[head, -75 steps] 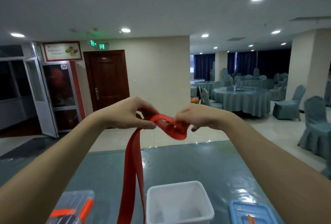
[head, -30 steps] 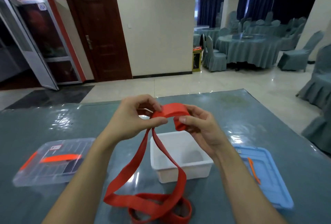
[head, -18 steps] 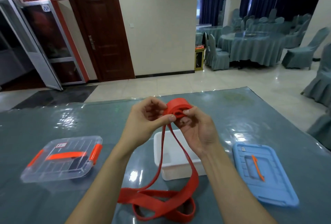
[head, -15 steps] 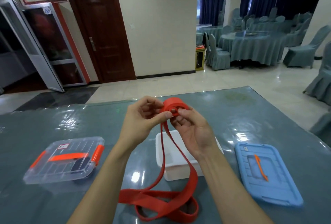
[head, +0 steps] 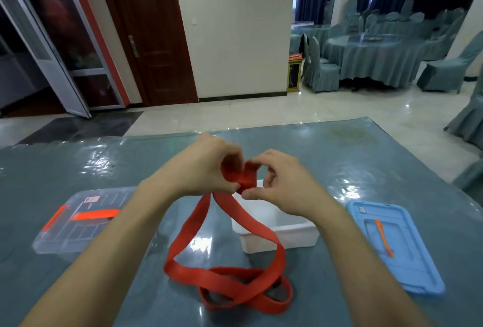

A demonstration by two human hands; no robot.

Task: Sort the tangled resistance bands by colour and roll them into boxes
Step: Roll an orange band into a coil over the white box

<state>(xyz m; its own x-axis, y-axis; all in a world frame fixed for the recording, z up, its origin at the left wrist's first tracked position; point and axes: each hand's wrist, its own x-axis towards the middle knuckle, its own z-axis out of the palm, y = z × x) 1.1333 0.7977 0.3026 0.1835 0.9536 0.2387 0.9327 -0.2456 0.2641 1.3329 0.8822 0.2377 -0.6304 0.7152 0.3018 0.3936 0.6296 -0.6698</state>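
Observation:
A red resistance band (head: 243, 224) hangs from both my hands above the table; its upper end is wound into a small roll between my fingers and its lower loops lie crossed on the table in front of me. My left hand (head: 206, 167) pinches the roll from the left. My right hand (head: 281, 183) pinches it from the right with thumb and fingertips. An open white box (head: 285, 235) stands on the table right under my hands, partly hidden by the band and my right wrist.
A clear lid with orange clips (head: 78, 219) lies on the table to the left, a blue lid (head: 392, 245) to the right. The table (head: 339, 159) has a glossy teal cover. Beyond it are a tiled floor, a brown door and covered banquet tables with chairs.
The roll between my fingers has been turned further and my hands have sunk lower over the white box. More of the band's slack now lies on the table.

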